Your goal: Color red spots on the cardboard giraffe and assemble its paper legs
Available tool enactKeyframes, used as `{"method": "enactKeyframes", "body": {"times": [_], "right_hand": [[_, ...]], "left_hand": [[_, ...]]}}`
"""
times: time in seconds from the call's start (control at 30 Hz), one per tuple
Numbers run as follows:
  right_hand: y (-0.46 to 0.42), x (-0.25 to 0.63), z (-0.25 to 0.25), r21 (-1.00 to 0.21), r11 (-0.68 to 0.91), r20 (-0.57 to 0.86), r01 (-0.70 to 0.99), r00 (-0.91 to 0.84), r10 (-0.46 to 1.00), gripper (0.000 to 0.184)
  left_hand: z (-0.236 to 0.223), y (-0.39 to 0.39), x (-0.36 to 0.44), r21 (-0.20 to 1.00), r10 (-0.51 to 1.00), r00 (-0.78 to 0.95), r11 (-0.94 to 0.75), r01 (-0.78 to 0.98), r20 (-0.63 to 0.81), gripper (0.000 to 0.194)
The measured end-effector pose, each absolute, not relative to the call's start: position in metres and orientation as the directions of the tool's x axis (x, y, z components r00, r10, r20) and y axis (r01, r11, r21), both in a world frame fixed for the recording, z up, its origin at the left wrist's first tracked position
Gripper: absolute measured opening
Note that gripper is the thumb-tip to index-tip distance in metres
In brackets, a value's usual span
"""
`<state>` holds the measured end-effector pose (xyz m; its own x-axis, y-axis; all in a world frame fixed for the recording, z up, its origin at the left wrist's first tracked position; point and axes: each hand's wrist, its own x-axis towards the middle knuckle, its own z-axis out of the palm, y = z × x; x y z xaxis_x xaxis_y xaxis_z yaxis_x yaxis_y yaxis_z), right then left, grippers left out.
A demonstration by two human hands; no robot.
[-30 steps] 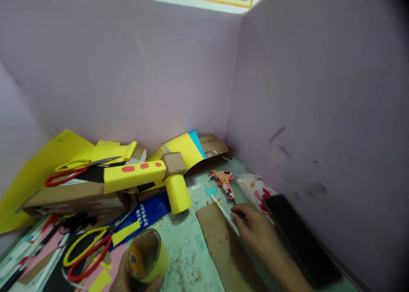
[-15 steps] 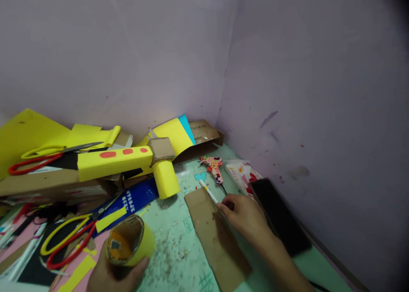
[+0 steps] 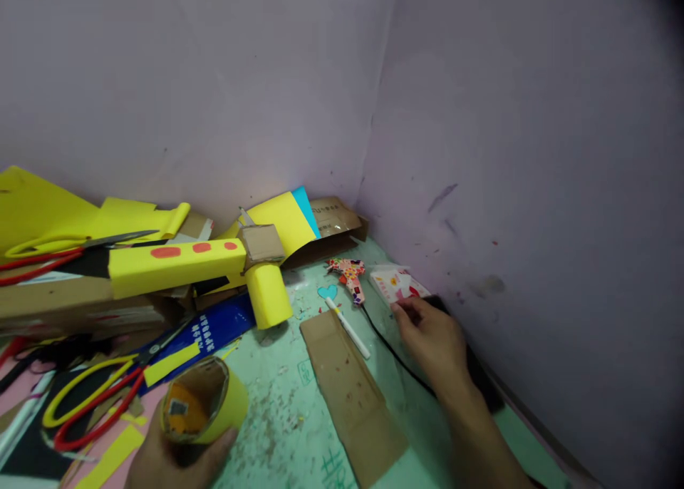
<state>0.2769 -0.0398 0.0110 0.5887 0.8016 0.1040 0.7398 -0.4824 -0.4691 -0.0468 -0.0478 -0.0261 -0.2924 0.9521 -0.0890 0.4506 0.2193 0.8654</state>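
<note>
My left hand (image 3: 179,457) is closed around a short cardboard tube (image 3: 227,403) wrapped in yellow paper. The tube's opening faces me and shows an orange inside with a small printed patch. My right hand (image 3: 430,339) has its bent fingers closed at the near edge of a white printed packet (image 3: 398,282) and partly covers a black phone-like slab (image 3: 484,382). To its left lie a white pen (image 3: 350,332) and a long cardboard strip (image 3: 350,396). A patterned glue gun (image 3: 350,279) with a black cord rests beyond them.
At the left, a yellow paper-covered model (image 3: 182,268) with red spots lies on a cardboard box (image 3: 101,307). Two pairs of scissors (image 3: 101,396) (image 3: 80,250), a blue packet (image 3: 229,325) and yellow scraps surround it. A blue paper heart (image 3: 328,292) lies near the glue gun. Walls border the table.
My right hand has left the pen's end and moved right and forward to the packet, leaving the pen on the table. My left hand still holds the tube. The view has shifted slightly.
</note>
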Motion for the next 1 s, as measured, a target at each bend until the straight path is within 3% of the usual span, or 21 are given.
{"method": "enactKeyframes", "body": {"times": [0.13, 0.33, 0.67, 0.8, 1.0], "right_hand": [[-0.039, 0.269, 0.006, -0.488, -0.458, 0.056, 0.743, 0.551, 0.833, 0.029], [-0.036, 0.263, -0.002, -0.524, -0.412, 0.014, 0.746, 0.491, 0.871, 0.031], [-0.037, 0.261, -0.005, -0.569, -0.294, 0.117, 0.768, 0.43, 0.895, 0.031], [-0.052, 0.285, 0.014, -0.539, -0.346, 0.171, 0.768, 0.501, 0.848, 0.034], [-0.039, 0.298, 0.027, -0.474, -0.339, 0.053, 0.813, 0.41, 0.91, 0.017]], "left_hand": [[-0.027, -0.051, -0.047, 0.923, 0.98, -0.184, 0.143, 0.356, -0.081, 0.063], [-0.034, -0.049, -0.057, 0.93, 0.995, -0.073, 0.09, 0.356, -0.068, 0.064], [-0.026, -0.049, -0.052, 0.921, 0.986, -0.152, 0.124, 0.369, -0.072, 0.063], [-0.03, -0.042, -0.059, 0.867, 0.977, -0.182, 0.188, 0.462, -0.115, 0.072], [-0.043, -0.035, -0.068, 0.857, 0.986, -0.108, 0.166, 0.489, -0.13, 0.075]]}}
